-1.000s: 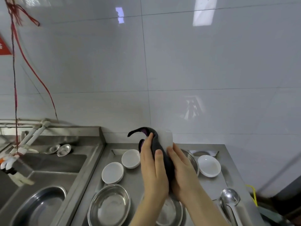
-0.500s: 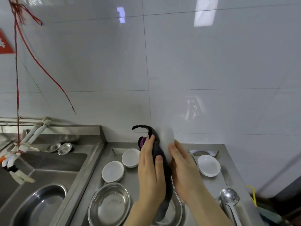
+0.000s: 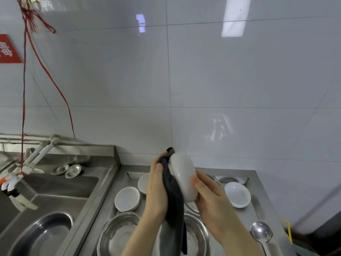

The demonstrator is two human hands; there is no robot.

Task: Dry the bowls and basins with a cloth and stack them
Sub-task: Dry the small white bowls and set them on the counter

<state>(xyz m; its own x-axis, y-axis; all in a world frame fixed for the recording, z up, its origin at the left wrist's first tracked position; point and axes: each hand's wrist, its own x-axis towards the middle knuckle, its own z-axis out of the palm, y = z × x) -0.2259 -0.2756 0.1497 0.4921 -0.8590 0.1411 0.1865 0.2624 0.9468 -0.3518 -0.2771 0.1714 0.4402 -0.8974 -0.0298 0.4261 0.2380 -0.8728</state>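
head view, steel basin [image 3: 118,235], white bowl [image 3: 127,199], ladle [image 3: 261,231]

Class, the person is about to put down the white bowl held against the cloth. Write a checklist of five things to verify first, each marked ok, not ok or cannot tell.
1. Right hand grips the white ceramic bowl, thumb on its outside: ok.
2. Left hand holds the dark grey cloth against that bowl: ok.
3. Held bowl fully dry: cannot tell.
4. Round white bowl on the counter's right side stands upright with nothing in it, so it could take a stack: ok.
5. Long steel ladle lies apart from that bowl: ok.
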